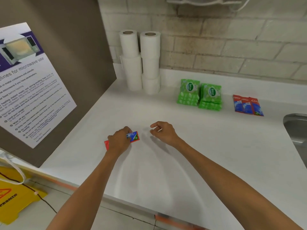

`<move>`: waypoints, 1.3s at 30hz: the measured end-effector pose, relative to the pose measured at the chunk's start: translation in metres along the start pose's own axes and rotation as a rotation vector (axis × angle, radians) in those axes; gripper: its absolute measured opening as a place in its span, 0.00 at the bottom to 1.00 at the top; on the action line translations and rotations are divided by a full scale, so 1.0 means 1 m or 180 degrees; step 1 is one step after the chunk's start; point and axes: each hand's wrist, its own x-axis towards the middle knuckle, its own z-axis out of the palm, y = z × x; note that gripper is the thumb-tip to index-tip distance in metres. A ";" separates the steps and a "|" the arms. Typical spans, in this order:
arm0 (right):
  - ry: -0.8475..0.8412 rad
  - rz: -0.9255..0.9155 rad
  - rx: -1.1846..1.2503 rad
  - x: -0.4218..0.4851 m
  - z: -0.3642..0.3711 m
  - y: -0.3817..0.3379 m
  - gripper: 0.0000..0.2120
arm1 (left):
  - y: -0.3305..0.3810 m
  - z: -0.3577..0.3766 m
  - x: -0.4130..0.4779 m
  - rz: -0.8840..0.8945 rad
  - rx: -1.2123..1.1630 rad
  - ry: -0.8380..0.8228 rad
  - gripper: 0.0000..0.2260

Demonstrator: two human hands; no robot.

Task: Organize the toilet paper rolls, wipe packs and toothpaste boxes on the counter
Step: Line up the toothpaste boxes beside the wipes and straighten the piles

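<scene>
A red and blue toothpaste box [133, 136] lies on the white counter [166, 163] near the middle, and my left hand [119, 140] is closed over it from above. My right hand [163, 131] hovers just to its right, fingers curled and apart, holding nothing. At the back left stand two stacks of white toilet paper rolls [140, 62] against the wall. Two piles of green wipe packs [200, 95] sit side by side to their right. Three more toothpaste boxes [247, 105] lie in a row further right.
A steel sink [297, 128] cuts into the counter at the right edge. A brown side panel with a microwave-use poster [29, 83] bounds the left. A yellow floor sign [15, 196] stands below on the left. A tiled wall runs behind.
</scene>
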 end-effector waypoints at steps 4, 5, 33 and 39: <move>-0.0095 -0.0106 -0.0317 -0.003 -0.023 0.004 0.17 | 0.043 0.000 0.000 0.0589 0.0049 0.0072 0.13; -0.0126 -0.0145 -0.0391 -0.004 -0.032 0.005 0.18 | 0.057 0.000 0.000 0.0777 0.0051 0.0075 0.13; 0.2235 0.0867 0.1175 -0.057 -0.332 0.158 0.08 | 0.367 0.072 -0.012 0.2465 -0.0797 0.0548 0.12; 0.2398 0.1234 0.1553 -0.039 -0.359 0.196 0.11 | 0.382 0.097 -0.002 0.2235 -0.0818 0.0348 0.12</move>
